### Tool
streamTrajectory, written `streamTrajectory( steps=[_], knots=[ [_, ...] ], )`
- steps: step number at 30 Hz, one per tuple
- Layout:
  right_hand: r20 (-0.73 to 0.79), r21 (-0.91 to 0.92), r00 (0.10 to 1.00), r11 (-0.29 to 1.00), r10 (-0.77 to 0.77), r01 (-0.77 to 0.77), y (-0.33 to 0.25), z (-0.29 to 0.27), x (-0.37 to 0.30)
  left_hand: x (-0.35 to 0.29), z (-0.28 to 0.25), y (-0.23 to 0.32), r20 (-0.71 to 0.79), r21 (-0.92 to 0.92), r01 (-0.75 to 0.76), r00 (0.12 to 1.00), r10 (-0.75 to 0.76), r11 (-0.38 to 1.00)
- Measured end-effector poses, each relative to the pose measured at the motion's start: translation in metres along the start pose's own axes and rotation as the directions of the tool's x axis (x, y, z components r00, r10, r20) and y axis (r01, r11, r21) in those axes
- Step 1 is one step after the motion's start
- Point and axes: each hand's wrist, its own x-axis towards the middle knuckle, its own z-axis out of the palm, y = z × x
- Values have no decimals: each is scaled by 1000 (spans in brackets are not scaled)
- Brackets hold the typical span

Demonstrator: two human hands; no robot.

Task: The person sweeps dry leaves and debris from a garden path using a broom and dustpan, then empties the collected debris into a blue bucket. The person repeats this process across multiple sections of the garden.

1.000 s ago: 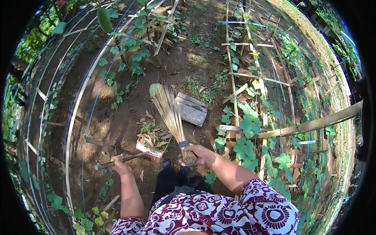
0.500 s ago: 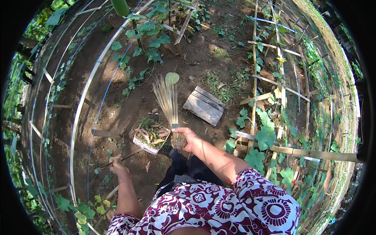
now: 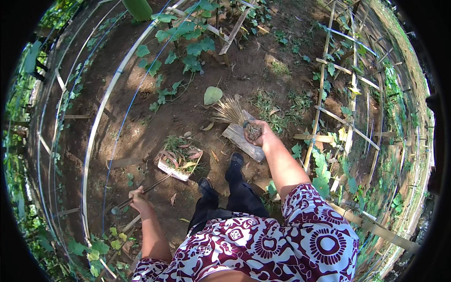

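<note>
A: Shirt [image 3: 253, 239]?
B: Maroon and white; bold flowers, ray-edged rounds. Trousers [image 3: 245, 201] black.
A: Broom [image 3: 229, 112]?
B: Straw-tan, butt end [image 3: 254, 133] grey-brown. Board [image 3: 238, 140] weathered grey.
A: Pan [image 3: 174, 173]?
B: Whitish, faint pink cast. Leaves [image 3: 168, 157] in it pinkish-brown, grass [image 3: 174, 142] green.
A: Soil [image 3: 150, 134]?
B: Brown, dappled with paler light. Bamboo rail [image 3: 98, 113] buff, line [image 3: 123, 121] blue, gourd [image 3: 137, 8] plain green, round leaf [image 3: 213, 96] pale green.

Stick broom [image 3: 228, 112] in right grip [image 3: 261, 132]
</note>
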Motion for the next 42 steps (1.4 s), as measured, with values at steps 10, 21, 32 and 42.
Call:
streamTrajectory(
  steps=[10,21,32,42],
  knots=[
    [73,-252,990,963,120,-98,7,34,-5,-7,100,1,-40,-49,13,999,-15,999],
    [-69,-280,945,916,-320,289,-122,15,-11,-20,199,2,41,-35,48,998,-47,998],
    [-33,-115,985,979,-171,166,-123,-15,-15,1,227,9,55,-128,54,997,-47,990],
    [-59,212,988,969,145,-130,-82,-28,-54,15,199,50,-48,-138,-11,999,4,990]
  ],
)
